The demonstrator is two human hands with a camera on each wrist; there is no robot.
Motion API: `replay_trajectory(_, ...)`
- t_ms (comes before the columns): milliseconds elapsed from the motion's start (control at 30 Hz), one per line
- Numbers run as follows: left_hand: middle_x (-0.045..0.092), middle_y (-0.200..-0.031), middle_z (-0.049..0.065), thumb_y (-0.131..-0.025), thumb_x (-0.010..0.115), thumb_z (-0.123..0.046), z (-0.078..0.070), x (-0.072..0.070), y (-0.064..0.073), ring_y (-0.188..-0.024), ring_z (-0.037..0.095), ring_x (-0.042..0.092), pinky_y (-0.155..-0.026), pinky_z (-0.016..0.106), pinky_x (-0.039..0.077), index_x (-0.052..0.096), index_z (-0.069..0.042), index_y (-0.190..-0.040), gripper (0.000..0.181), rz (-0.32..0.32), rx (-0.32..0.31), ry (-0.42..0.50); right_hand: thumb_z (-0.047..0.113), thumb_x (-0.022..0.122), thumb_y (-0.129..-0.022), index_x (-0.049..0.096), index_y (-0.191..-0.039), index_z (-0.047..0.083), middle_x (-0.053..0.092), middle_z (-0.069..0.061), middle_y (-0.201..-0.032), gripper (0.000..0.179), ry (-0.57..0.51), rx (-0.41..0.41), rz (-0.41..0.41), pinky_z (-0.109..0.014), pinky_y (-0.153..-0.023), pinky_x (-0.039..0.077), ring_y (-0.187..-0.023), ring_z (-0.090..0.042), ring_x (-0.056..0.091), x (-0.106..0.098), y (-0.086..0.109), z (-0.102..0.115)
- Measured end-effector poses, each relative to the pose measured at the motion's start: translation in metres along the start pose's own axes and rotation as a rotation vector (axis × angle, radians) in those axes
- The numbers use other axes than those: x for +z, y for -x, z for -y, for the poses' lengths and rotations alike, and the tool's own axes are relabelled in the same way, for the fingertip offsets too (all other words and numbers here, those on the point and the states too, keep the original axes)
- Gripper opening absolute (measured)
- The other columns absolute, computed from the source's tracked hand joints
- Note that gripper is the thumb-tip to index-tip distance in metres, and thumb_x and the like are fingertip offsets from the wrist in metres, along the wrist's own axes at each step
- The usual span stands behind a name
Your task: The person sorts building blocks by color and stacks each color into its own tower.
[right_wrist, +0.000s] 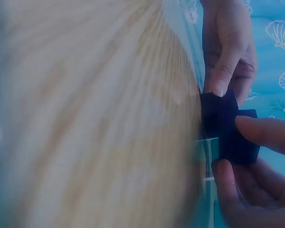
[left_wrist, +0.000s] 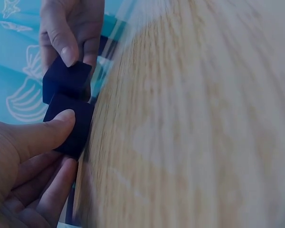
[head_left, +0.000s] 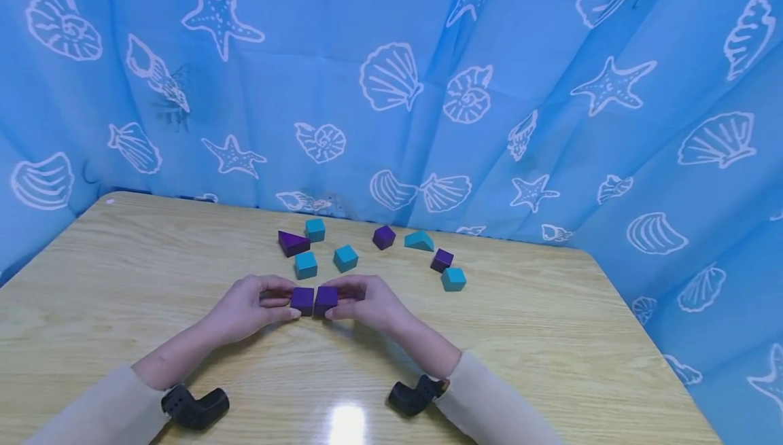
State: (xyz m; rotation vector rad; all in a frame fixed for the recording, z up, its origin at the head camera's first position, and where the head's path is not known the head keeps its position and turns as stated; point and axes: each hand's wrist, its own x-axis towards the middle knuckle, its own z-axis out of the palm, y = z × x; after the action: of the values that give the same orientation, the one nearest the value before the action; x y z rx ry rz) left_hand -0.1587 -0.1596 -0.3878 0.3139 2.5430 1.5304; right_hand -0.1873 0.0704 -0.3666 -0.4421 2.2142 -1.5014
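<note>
My left hand [head_left: 247,308] pinches a purple cube [head_left: 302,301] between thumb and fingers, in the middle of the head view. Facing it, my right hand [head_left: 373,304] grips a second purple cube [head_left: 326,301] the same way. Only a narrow gap shows between the two cubes from above. In the left wrist view the left cube [left_wrist: 69,130] partly overlaps the right cube [left_wrist: 66,81], both looking nearly black. The right wrist view has the right thumb on the near face of its cube [right_wrist: 237,145], with the left hand [right_wrist: 230,52] beyond.
Behind the hands lie several teal cubes [head_left: 306,265], a purple triangular block [head_left: 293,243] and a purple cube [head_left: 384,237]. Farther right are a teal triangular block [head_left: 419,240], another purple cube [head_left: 442,260] and a teal cube [head_left: 454,279]. A blue curtain [head_left: 275,92] hangs behind the wooden table [head_left: 520,363].
</note>
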Motion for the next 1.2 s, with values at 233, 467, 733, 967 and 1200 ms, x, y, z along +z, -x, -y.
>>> replay_trajectory(233,0.064,-0.117,0.022,-0.083,0.075,-0.013,-0.001,0.001,0.001,-0.104,0.03,0.067,-0.086,0.028,0.058,0.063,0.005,-0.117,0.04,-0.008,0.011,0.007,0.004,0.076,-0.079,0.068,-0.116,0.006,0.07,-0.011,-0.108,0.038,0.017,0.012,-0.014,-0.025,-0.086,0.057,-0.097,-0.019,0.068,0.004,-0.002,0.003)
replay_trajectory(467,0.062,-0.118,0.024,-0.083,0.074,-0.011,-0.001,0.0,0.002,-0.105,0.031,0.066,-0.086,0.028,0.058,0.063,0.006,-0.118,0.04,0.002,0.003,0.035,0.0,0.076,-0.077,0.069,-0.114,0.006,0.071,-0.012,-0.105,0.038,0.043,0.01,-0.032,-0.024,-0.08,0.057,-0.092,-0.018,0.068,0.009,-0.004,0.004)
replay_trajectory(733,0.062,-0.118,0.023,-0.084,0.074,-0.01,-0.002,0.0,0.0,-0.105,0.032,0.066,-0.086,0.028,0.058,0.062,0.005,-0.118,0.039,0.01,0.001,0.042,-0.002,0.076,-0.075,0.069,-0.113,0.003,0.071,-0.013,-0.107,0.039,0.073,-0.011,-0.062,-0.022,-0.08,0.057,-0.091,-0.017,0.068,0.01,-0.006,0.003)
replay_trajectory(967,0.062,-0.118,0.023,-0.084,0.074,-0.011,-0.002,0.001,0.0,-0.106,0.032,0.065,-0.087,0.028,0.058,0.062,0.005,-0.118,0.039,0.007,0.003,0.041,0.0,0.077,-0.074,0.069,-0.113,0.003,0.07,-0.013,-0.107,0.04,0.105,-0.021,-0.067,-0.022,-0.079,0.057,-0.089,-0.015,0.067,0.011,-0.006,0.002)
replay_trajectory(1200,0.062,-0.118,0.022,-0.084,0.074,-0.011,-0.002,0.0,0.001,-0.106,0.032,0.065,-0.087,0.028,0.058,0.062,0.005,-0.118,0.039,0.008,-0.003,0.042,0.003,0.078,-0.074,0.067,-0.118,0.004,0.069,-0.012,-0.111,0.045,0.089,-0.008,-0.053,-0.021,-0.079,0.056,-0.09,-0.015,0.066,0.01,-0.007,0.004)
